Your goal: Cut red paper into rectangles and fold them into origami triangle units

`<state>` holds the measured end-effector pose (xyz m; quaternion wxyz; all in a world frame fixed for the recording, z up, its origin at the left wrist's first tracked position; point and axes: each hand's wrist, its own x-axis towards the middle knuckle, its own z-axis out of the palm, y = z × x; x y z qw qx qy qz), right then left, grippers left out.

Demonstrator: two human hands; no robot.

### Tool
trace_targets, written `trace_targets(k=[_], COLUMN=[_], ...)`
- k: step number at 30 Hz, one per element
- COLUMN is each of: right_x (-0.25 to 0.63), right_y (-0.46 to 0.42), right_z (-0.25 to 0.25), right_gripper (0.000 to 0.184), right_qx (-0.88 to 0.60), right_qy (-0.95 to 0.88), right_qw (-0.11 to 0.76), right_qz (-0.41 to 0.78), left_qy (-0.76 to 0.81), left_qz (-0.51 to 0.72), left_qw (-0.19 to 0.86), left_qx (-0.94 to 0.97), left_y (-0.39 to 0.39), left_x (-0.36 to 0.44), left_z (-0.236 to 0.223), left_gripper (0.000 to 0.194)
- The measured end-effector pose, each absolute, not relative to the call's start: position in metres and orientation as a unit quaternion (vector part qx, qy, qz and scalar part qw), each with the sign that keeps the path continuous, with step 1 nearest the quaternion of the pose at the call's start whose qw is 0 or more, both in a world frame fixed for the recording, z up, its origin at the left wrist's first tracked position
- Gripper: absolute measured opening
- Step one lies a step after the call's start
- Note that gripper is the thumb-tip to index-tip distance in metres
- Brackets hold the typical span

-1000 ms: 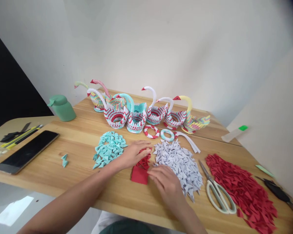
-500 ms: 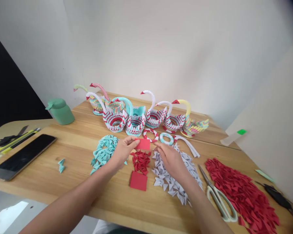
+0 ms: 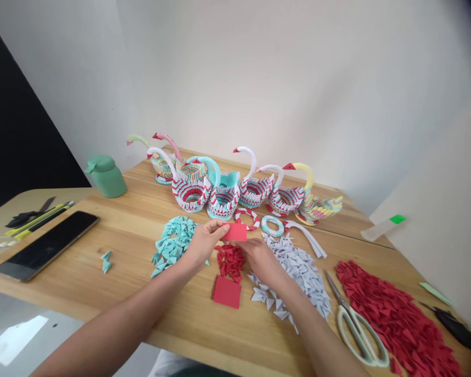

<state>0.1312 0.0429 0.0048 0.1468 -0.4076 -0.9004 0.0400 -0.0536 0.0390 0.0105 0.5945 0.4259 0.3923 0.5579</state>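
A small red rectangle of paper (image 3: 235, 232) is pinched by its left end between the thumb and fingers of my left hand (image 3: 208, 238). My right hand (image 3: 261, 257) has its fingers bent together at the paper's lower right edge, with the tips partly hidden. Under the hands lies a small heap of folded red paper pieces (image 3: 230, 263). Nearer me rests a stack of red paper sheets (image 3: 226, 291). Turquoise folded pieces (image 3: 175, 243) spread beside my left hand. Pale grey folded pieces (image 3: 302, 272) spread by my right hand and forearm.
Several paper swans (image 3: 223, 201) stand along the back. Before them lie a red-and-white ring (image 3: 253, 220), a turquoise-and-white ring (image 3: 272, 226) and a white swan neck (image 3: 308, 238). Scissors (image 3: 357, 327) and a large red heap (image 3: 396, 314) are right; a phone (image 3: 49, 245) and green container (image 3: 107, 176) are left.
My right hand has moved left and slightly down, closing the gap to the red paper in my left hand. The whole view has shifted a little.
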Motion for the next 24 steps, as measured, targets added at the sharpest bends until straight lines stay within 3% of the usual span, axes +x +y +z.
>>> trace_targets(k=[3, 9, 13, 17, 24], right_x=[0.138, 0.154, 0.153, 0.151, 0.156], right_y=[0.037, 0.018, 0.016, 0.017, 0.012], right_z=[0.008, 0.015, 0.013, 0.011, 0.009], right_gripper=[0.038, 0.029, 0.027, 0.007, 0.010], right_qx=[-0.440, -0.482, -0.420, -0.399, -0.459], right_qy=[-0.876, -0.786, -0.810, -0.786, -0.694], right_qw=[0.192, 0.382, 0.400, 0.445, 0.472], right_qz=[0.049, 0.070, 0.088, 0.160, 0.292], left_qy=[0.383, 0.377, 0.376, 0.380, 0.338], left_qz=[0.548, 0.511, 0.495, 0.477, 0.420], left_qw=[0.617, 0.663, 0.681, 0.682, 0.639], left_qx=[0.415, 0.397, 0.388, 0.404, 0.549], left_y=[0.036, 0.028, 0.025, 0.022, 0.014], left_x=[-0.051, -0.046, -0.040, -0.035, -0.038], left_z=[0.010, 0.012, 0.012, 0.009, 0.011], left_gripper=[0.033, 0.034, 0.038, 0.041, 0.034])
